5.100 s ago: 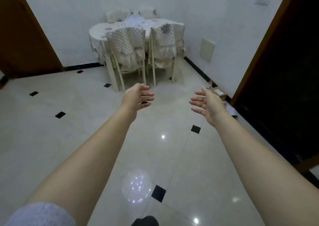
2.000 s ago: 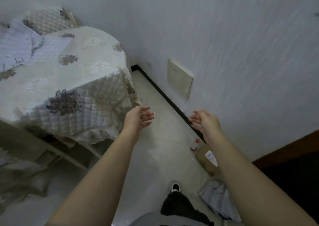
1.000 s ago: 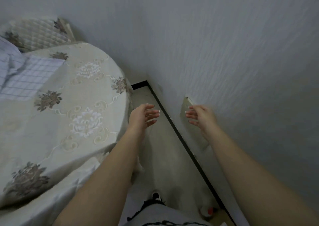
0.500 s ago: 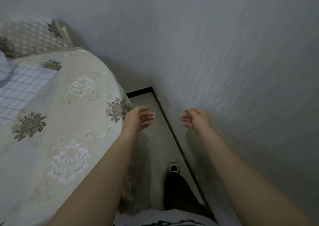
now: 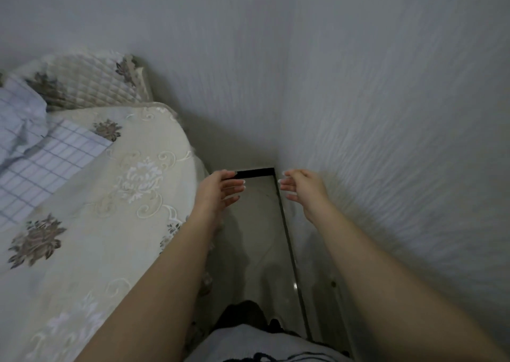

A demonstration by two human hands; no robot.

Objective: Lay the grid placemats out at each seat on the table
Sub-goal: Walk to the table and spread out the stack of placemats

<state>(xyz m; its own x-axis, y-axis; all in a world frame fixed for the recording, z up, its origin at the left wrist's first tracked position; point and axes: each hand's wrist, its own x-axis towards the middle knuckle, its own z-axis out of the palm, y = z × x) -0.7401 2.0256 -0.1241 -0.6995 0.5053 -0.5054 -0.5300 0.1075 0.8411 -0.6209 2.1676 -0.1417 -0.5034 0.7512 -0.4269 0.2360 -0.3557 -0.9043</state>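
Note:
White placemats with a dark grid point(image 5: 41, 157) lie rumpled in a heap on the table point(image 5: 91, 251) at the left edge of view; the table has a cream floral cloth. My left hand point(image 5: 219, 193) hangs open just past the table's rounded end, over the floor, holding nothing. My right hand point(image 5: 302, 189) is open too, fingers loosely curled, close to the wall on the right. Both hands are apart from the placemats.
A quilted chair back point(image 5: 91, 82) stands behind the table's far end. A narrow strip of floor point(image 5: 256, 223) with a black skirting line runs between the table and the textured white wall point(image 5: 386, 113). My own feet show at the bottom.
I have walked from across the room along the table's right side into the gap by the wall. More of the grid placemats and the far chair have come into view. Both hands stay open.

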